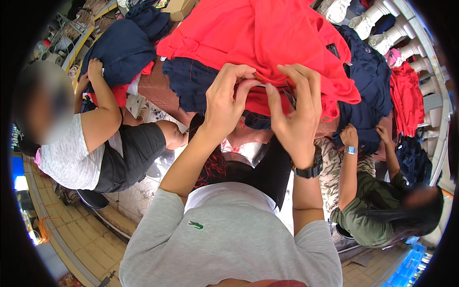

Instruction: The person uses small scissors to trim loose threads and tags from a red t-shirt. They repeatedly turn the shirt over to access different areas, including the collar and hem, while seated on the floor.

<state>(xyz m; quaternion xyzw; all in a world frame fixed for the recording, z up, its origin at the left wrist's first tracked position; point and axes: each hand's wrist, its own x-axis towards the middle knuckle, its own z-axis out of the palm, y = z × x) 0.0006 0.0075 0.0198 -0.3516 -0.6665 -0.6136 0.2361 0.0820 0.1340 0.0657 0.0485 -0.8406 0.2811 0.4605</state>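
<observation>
A large red garment [229, 40] of soft knit cloth lies heaped in front of me, its near edge gathered up between my hands. My left hand [227, 98] pinches that edge between thumb and fingertips. Close beside it, my right hand [299, 107] has its thumb and index finger at the same fold, with the other fingers curled. Under its palm shows a thin, dark metal tool [289, 97], which looks like small thread snips and is mostly hidden. Navy cloth [189, 81] lies beneath the red garment.
At left a person [71, 138] handles navy fabric [117, 52]; at right another person [377, 210] holds a navy garment [366, 95]. A white balustrade [399, 31] runs along the right, with red cloth [406, 98] beside it. Red thread scraps [215, 167] lie on my lap.
</observation>
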